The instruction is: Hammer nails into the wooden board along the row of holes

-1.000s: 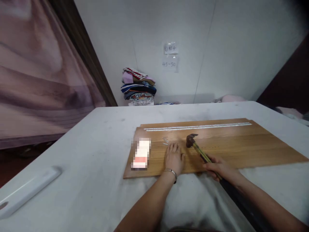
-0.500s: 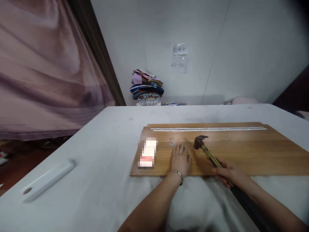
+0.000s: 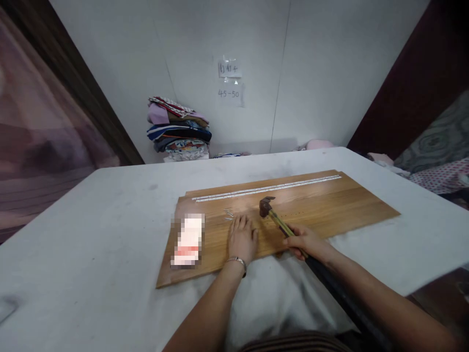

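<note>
A wooden board (image 3: 311, 195) lies on the white table, with two white measuring strips (image 3: 267, 187) along its far side. My left hand (image 3: 242, 240) rests flat on the board, fingers stretched out and holding nothing. Just beyond its fingertips lie several loose nails (image 3: 227, 214). My right hand (image 3: 305, 243) is closed around the handle of a claw hammer (image 3: 280, 223). The hammer's head is over the board, to the right of my left hand. A row of small dark marks (image 3: 291, 215) runs across the board beyond the hammer; I cannot tell if they are holes or nail heads.
On the board's left end lies a blurred-out rectangular item (image 3: 187, 240). The white table (image 3: 91, 234) extends on both sides. Folded cloths (image 3: 179, 129) are stacked at the far edge, before a wall with two paper notes (image 3: 230, 82). A pink curtain (image 3: 47, 132) hangs at left.
The view has turned to the right, so the board appears slanted and further left. My left hand stays flat by the nails, and my right hand still grips the hammer over the board.
</note>
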The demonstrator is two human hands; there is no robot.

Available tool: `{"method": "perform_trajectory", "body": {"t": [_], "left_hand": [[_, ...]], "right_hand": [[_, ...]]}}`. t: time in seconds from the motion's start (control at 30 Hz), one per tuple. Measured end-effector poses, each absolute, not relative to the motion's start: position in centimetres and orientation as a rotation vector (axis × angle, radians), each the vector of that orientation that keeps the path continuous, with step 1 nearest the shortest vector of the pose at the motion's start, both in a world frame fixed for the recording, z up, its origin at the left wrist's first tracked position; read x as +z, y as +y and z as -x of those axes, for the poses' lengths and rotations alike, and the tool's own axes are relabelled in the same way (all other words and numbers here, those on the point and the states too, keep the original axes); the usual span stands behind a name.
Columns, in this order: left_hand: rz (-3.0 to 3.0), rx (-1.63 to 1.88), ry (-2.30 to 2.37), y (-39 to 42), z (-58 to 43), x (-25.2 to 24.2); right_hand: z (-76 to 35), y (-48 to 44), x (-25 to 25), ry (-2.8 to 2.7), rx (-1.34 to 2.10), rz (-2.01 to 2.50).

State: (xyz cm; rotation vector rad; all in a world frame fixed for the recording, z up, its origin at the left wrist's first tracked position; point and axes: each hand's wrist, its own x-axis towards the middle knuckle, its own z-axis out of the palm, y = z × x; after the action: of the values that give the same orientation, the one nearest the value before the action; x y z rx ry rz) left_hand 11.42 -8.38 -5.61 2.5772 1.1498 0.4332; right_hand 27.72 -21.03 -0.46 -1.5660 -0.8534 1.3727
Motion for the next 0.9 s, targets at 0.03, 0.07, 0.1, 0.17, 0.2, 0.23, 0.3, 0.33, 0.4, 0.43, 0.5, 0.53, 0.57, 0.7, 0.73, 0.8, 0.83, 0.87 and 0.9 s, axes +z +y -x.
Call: {"method": "perform_trajectory", "body": {"t": [0.03, 0.07, 0.1, 0.17, 0.2, 0.23, 0.3, 0.33, 0.4, 0.43, 0.5, 0.53, 0.57, 0.7, 0.73, 0.8, 0.83, 0.87, 0.9], "left_hand": [[-2.581, 0.436, 1.151, -8.4, -11.4, -5.6], [-2.584, 0.437, 1.155, -8.3, -11.4, -5.7], [-2.585, 0.436, 1.161, -8.3, -11.4, -5.7], [-2.588, 0.434, 1.169, -8.3, -11.4, -5.7], [-2.59, 0.434, 1.169, -8.3, -11.4, -5.8], [-2.591, 0.435, 1.168, -8.2, -11.4, -5.8], [-2.59, 0.43, 1.168, -8.2, -11.4, -5.8], [-2.588, 0.425, 1.169, -8.2, -11.4, -5.8], [-2.586, 0.416, 1.17, -8.2, -11.4, -5.8], [-2.586, 0.411, 1.17, -8.2, -11.4, -5.8], [-2.588, 0.404, 1.17, -8.2, -11.4, -5.8], [-2.589, 0.402, 1.169, -8.2, -11.4, -5.8], [-2.591, 0.402, 1.166, -8.2, -11.4, -5.8], [-2.597, 0.412, 1.159, -8.3, -11.4, -5.7], [-2.596, 0.409, 1.162, -8.3, -11.4, -5.6], [-2.593, 0.401, 1.164, -8.3, -11.4, -5.5], [-2.594, 0.397, 1.162, -8.3, -11.4, -5.5], [-2.594, 0.396, 1.16, -8.3, -11.4, -5.5], [-2.594, 0.399, 1.159, -8.3, -11.4, -5.6]], "right_hand": [[-27.7, -21.0, -0.5, -0.849, 1.381, 1.56], [-27.7, -21.0, -0.6, -0.845, 1.389, 1.555], [-27.7, -21.0, -0.6, -0.845, 1.396, 1.551], [-27.7, -20.9, -0.6, -0.852, 1.395, 1.548], [-27.7, -20.9, -0.5, -0.857, 1.391, 1.549], [-27.7, -20.9, -0.4, -0.864, 1.387, 1.547], [-27.6, -21.0, -0.1, -0.875, 1.382, 1.544], [-27.6, -21.0, 0.1, -0.875, 1.38, 1.544], [-27.5, -21.0, 0.4, -0.879, 1.378, 1.547], [-27.4, -21.0, 0.4, -0.88, 1.38, 1.554], [-27.4, -21.0, 0.4, -0.88, 1.387, 1.565], [-27.4, -21.0, 0.3, -0.882, 1.391, 1.566], [-27.4, -21.0, 0.2, -0.88, 1.391, 1.564], [-27.6, -21.0, 0.0, -0.866, 1.377, 1.555], [-27.6, -21.0, 0.0, -0.864, 1.372, 1.558], [-27.7, -21.0, 0.1, -0.868, 1.37, 1.564], [-27.7, -21.0, 0.1, -0.871, 1.376, 1.567], [-27.7, -20.9, 0.1, -0.872, 1.383, 1.567], [-27.7, -20.9, 0.1, -0.872, 1.39, 1.566]]}}
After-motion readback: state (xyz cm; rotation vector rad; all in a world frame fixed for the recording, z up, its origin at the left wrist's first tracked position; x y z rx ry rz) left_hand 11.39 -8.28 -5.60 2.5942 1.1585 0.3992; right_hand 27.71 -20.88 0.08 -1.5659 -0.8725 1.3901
